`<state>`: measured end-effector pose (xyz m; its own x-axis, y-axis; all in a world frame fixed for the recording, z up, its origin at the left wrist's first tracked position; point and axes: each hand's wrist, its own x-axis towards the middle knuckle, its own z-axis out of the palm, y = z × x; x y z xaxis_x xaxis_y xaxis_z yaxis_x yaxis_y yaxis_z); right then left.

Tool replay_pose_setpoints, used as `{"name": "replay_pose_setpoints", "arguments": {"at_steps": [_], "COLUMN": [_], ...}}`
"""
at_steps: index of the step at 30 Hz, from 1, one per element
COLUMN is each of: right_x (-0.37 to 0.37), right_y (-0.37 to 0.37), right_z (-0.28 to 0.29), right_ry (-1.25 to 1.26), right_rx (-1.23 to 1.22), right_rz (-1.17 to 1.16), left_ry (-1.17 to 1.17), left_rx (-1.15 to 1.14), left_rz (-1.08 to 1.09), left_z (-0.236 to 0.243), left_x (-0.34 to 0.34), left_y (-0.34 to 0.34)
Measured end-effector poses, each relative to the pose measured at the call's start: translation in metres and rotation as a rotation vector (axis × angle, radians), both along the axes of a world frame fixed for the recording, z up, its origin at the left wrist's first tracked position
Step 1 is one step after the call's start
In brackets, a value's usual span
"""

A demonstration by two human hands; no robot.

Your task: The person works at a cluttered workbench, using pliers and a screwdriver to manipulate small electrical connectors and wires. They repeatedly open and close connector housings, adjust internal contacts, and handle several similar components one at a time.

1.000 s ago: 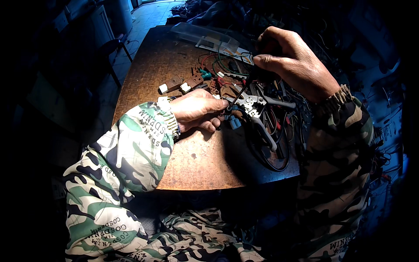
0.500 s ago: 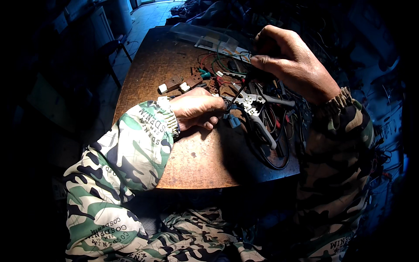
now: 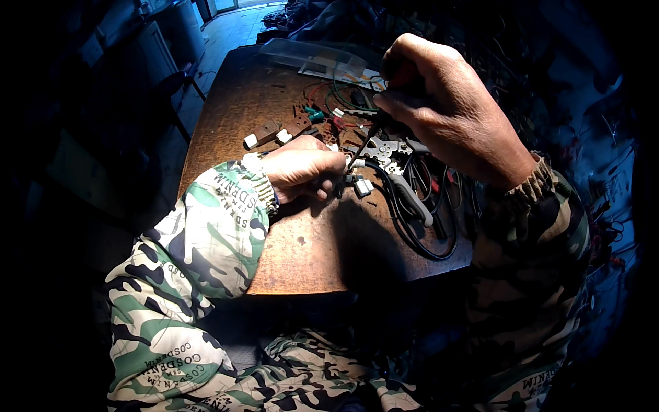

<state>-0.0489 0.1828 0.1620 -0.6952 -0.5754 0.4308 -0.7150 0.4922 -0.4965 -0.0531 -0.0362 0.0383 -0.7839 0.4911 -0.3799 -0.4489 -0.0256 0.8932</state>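
Observation:
My left hand (image 3: 305, 168) is closed round a small connector (image 3: 353, 165) with a cable, its thumb bent over it. Above and to the right, my right hand (image 3: 446, 110) grips a screwdriver with a dark handle, mostly hidden in the fingers; its thin shaft (image 3: 363, 144) slants down to the connector at my left fingertips. A light grey plug housing (image 3: 364, 187) sits just right of my left fingers. Beyond it lie grey-handled metal wire strippers (image 3: 409, 200) and a loop of thick black cable (image 3: 449, 247).
The worn wooden table (image 3: 233, 96) carries brown blocks with white ends (image 3: 264, 132), a green clip (image 3: 314, 113), red and green wires, a clear plastic package (image 3: 309, 58) and loose leads. A dark chair (image 3: 177, 79) stands left; tangled cables (image 3: 597, 240) lie right.
My right hand has shifted left and turned a little, with the screwdriver still slanting to the connector. My left hand and the plug housing sit slightly higher and further left in view.

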Motion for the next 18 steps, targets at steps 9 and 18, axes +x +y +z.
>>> {"name": "replay_pose_setpoints", "arguments": {"at_steps": [9, 18], "right_x": [0.007, 0.008], "right_y": [-0.013, -0.006], "right_z": [0.001, 0.002], "right_ry": [0.093, 0.193], "right_rx": [0.033, -0.058], "right_rz": [-0.047, 0.097], "left_ry": [0.006, 0.014], "left_rx": [-0.057, -0.059], "left_rz": [0.017, 0.023], "left_z": [-0.003, 0.002], "left_x": [-0.004, -0.003], "left_y": [-0.008, -0.004]}}
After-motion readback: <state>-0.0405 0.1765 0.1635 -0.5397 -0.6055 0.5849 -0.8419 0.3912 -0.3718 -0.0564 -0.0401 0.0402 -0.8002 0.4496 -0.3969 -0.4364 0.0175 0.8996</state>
